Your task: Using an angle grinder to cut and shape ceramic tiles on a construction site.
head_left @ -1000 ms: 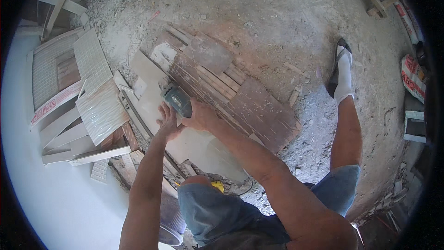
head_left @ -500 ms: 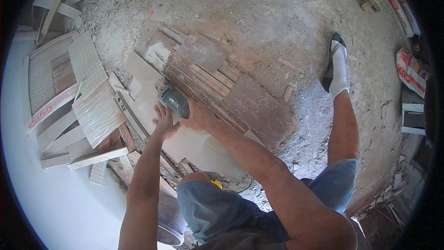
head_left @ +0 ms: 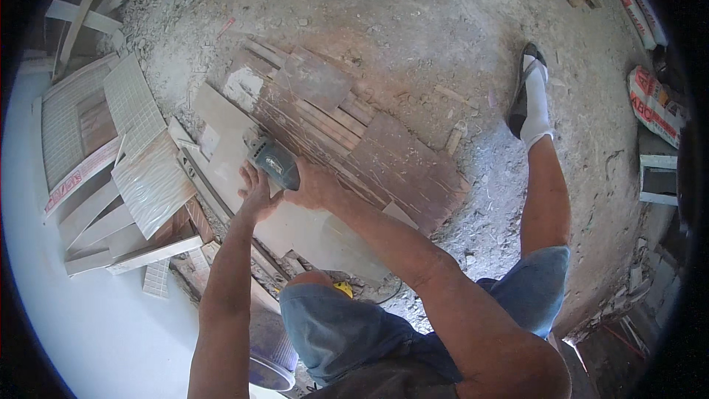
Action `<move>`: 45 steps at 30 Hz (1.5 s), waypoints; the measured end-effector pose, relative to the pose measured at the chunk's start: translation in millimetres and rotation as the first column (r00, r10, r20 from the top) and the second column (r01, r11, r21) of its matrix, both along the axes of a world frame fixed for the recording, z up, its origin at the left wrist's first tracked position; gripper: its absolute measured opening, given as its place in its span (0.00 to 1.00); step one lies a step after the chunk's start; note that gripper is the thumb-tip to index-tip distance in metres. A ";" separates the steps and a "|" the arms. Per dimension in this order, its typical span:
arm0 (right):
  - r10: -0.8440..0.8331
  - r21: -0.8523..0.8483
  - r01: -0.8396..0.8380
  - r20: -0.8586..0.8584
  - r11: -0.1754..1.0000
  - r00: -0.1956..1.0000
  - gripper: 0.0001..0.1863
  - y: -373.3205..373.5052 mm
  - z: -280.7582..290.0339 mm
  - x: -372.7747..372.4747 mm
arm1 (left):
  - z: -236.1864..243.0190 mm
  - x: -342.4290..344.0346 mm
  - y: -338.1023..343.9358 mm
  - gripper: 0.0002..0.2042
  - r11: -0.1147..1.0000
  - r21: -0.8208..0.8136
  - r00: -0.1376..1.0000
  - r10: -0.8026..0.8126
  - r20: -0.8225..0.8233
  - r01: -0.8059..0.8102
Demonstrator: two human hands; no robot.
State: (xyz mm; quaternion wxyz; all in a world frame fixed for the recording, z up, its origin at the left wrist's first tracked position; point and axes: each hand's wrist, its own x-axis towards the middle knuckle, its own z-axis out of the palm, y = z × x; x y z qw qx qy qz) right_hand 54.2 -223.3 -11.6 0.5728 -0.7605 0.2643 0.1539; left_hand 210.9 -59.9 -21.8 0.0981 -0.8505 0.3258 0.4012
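A teal angle grinder (head_left: 275, 162) with a silver metal head rests low over a pale, flat tile (head_left: 221, 122). My right hand (head_left: 316, 185) is wrapped round the rear of its body. Beside the tool, my left hand (head_left: 257, 196) lies with its fingers stretched out toward the tile, the thumb near the grinder's body. Whether the left fingers touch the tool I cannot tell. The grinder's disc is hidden under the head. Right of the tile lie dusty brown boards or tiles (head_left: 406, 166) and narrow strips.
Leaning tile pieces and offcuts (head_left: 136, 103) crowd the left by a white wall (head_left: 81, 310). A purple bucket (head_left: 273, 355) stands near my bent knee. Bags (head_left: 653, 107) and a pale hollow block (head_left: 659, 179) line the right edge. Rubble covers the floor (head_left: 421, 22).
The view has shifted slightly, so the surroundings sit a little further up and left. Both hands and the grinder keep nearly the same place, with the right hand still holding the tool.
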 end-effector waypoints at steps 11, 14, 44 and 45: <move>-0.079 -0.039 0.084 0.104 0.996 0.991 0.42 6.7 -5.6 -9.9 | -4.8 2.0 5.2 0.56 0.999 -0.044 1.000 0.010 -0.006 -0.010; -0.073 -0.031 0.076 0.095 0.997 0.993 0.41 6.2 -3.3 -11.4 | -7.4 3.2 8.6 0.57 0.998 -0.060 1.000 0.015 -0.001 -0.015; -0.015 -0.008 0.016 0.033 1.000 0.999 0.41 6.6 -7.4 -37.4 | 0.7 -3.1 -1.4 0.60 0.998 -0.048 0.999 0.048 -0.021 -0.049; -0.014 -0.007 0.014 0.034 1.000 0.999 0.41 6.2 -5.2 -37.4 | -0.5 -1.9 0.1 0.60 0.998 -0.047 0.999 0.049 -0.019 -0.050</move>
